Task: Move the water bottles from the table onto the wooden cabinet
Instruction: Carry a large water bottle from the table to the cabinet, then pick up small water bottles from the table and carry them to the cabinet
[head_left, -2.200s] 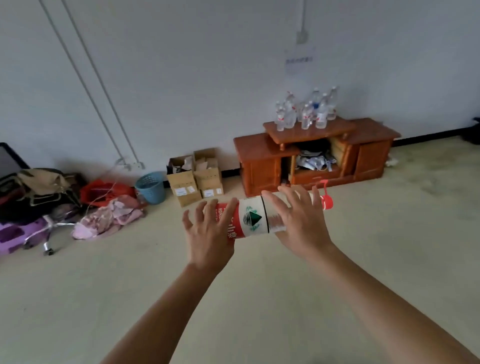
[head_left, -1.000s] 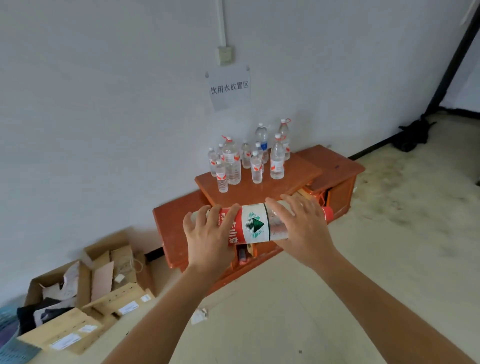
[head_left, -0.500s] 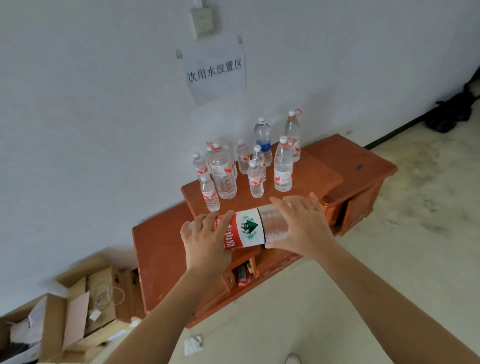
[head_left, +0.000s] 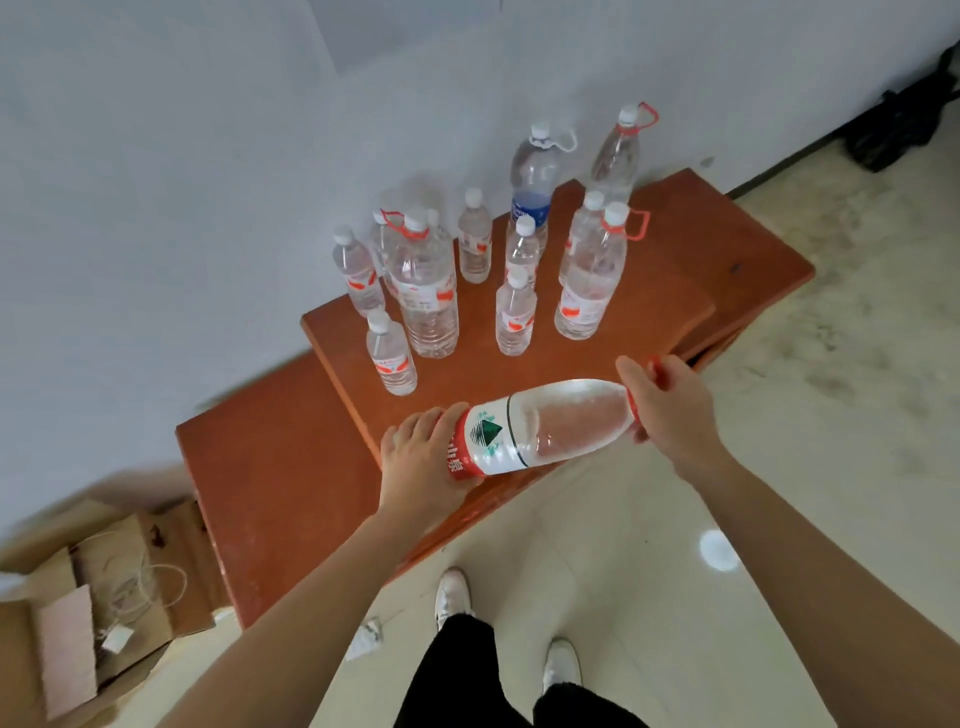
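I hold a large clear water bottle (head_left: 545, 428) with a red-and-white label on its side, over the front edge of the reddish wooden cabinet (head_left: 649, 301). My left hand (head_left: 418, 462) grips its base end. My right hand (head_left: 672, 410) grips its neck end, covering the red cap. Several water bottles (head_left: 426, 291) of mixed sizes stand upright on the cabinet's raised middle top, near the wall.
The cabinet's lower left wing (head_left: 270, 467) is bare wood. Open cardboard boxes (head_left: 88, 618) sit on the floor at the left. My legs and white shoes (head_left: 454, 597) stand close to the cabinet front. A dark object (head_left: 898, 130) lies on the floor at the far right.
I have walked up to the cabinet, which now lies directly below the bottle. My right hand has slid from the bottle's middle to its neck end. The bottle stays on its side.
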